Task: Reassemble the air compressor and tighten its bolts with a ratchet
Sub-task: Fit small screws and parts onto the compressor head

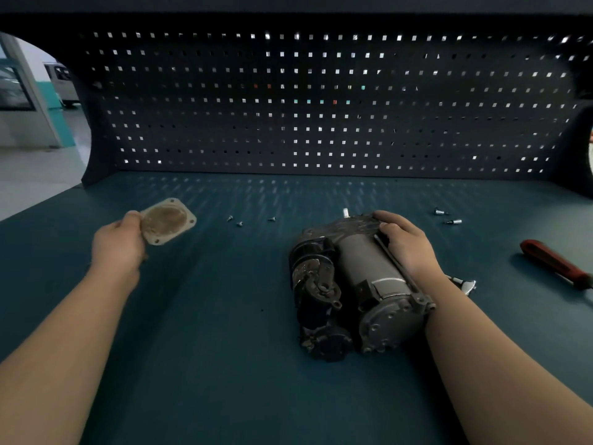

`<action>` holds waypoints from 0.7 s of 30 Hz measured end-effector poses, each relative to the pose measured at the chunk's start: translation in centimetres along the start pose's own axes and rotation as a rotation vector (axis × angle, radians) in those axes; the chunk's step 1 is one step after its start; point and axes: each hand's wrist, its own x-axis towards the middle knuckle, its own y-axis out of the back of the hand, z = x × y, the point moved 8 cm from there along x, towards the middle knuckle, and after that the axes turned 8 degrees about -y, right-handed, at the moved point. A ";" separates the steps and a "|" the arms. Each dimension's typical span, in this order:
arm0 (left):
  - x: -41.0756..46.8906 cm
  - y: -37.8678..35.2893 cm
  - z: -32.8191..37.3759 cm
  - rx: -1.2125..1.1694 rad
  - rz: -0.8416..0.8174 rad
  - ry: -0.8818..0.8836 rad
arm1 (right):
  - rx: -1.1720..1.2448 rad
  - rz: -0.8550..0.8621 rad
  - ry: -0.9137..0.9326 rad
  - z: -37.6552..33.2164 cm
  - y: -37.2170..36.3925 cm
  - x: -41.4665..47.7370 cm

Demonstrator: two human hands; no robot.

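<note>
Air compressor [359, 284] lies centre-right on teal bench [208, 364], long axis running near-to-far, grey round end cap w/ bolt holes toward me, black fittings along its left. Right hand [407, 242] curls fingers over the far end. Left hand [118, 242] pinches a tan square cover plate [168, 221] well to the left. On my feed, loose bolts [444, 216] lie just beyond, and a red-handled tool [555, 263] far right.

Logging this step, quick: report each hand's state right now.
Left hand: fingers pinch the cover plate by its edge.
Right hand: fingers curled over the air compressor, gripping it.
</note>
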 end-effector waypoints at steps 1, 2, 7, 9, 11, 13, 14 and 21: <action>-0.2 -0.4 -0.3 0.024 -0.045 0.007 | -0.002 -0.001 0.001 0.0 0.0 0.0; -0.5 -1.2 -0.5 0.043 -0.113 0.003 | -0.002 -0.001 0.002 0.1 0.0 0.0; -3.1 -5.6 -1.0 0.211 -0.445 -0.075 | -0.015 -0.004 0.006 0.0 0.0 0.2; -3.6 -5.8 -0.1 0.395 -0.447 -0.198 | -0.020 -0.003 0.010 0.0 0.0 0.2; -4.7 -5.6 1.7 0.635 -0.402 -0.391 | -0.029 0.002 0.016 0.1 0.0 0.3; -7.1 -6.3 3.6 0.612 -0.415 -0.494 | -0.049 0.016 0.006 0.2 0.2 0.4; -8.5 -7.2 4.0 0.561 -0.477 -0.493 | -0.063 0.020 -0.006 0.4 0.2 0.5; -9.6 -12.5 4.8 0.686 -0.562 -0.577 | 0.012 -0.003 -0.080 1.4 0.1 0.5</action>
